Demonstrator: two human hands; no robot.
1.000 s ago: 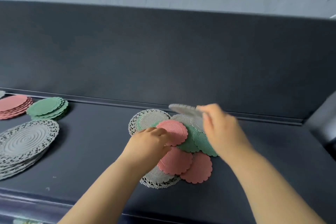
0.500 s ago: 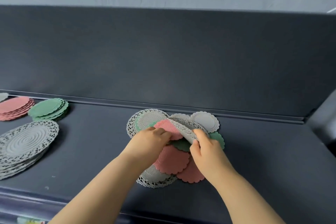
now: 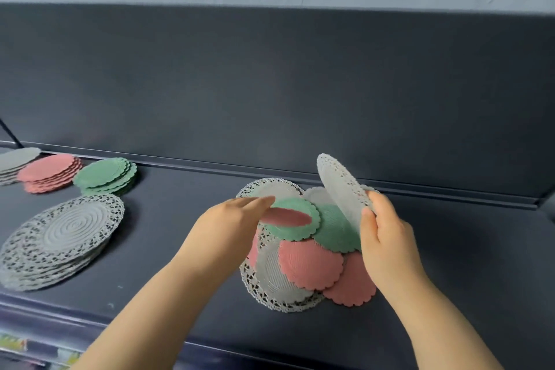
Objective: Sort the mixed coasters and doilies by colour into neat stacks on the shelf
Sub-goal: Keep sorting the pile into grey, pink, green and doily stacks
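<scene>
The grey stack [image 3: 15,159] at the far left end of the shelf [image 3: 168,234] is cut off by the picture's side. The pink coaster [image 3: 286,217] in the left hand [image 3: 231,225] is a blur, and the thumb under it is hidden. That hand covers the left side of the mixed pile [image 3: 309,261]. The grey doily [image 3: 342,189] held up by the right hand [image 3: 387,237] hides most of a small grey coaster [image 3: 315,197] behind it. Both arms run off the bottom. Below the shelf's front left corner, something colourful [image 3: 12,345] is too blurry to tell.

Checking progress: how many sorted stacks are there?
4: grey stack at the left edge, pink stack, green stack beside it, doily stack in front; others may lie off-frame.
</scene>
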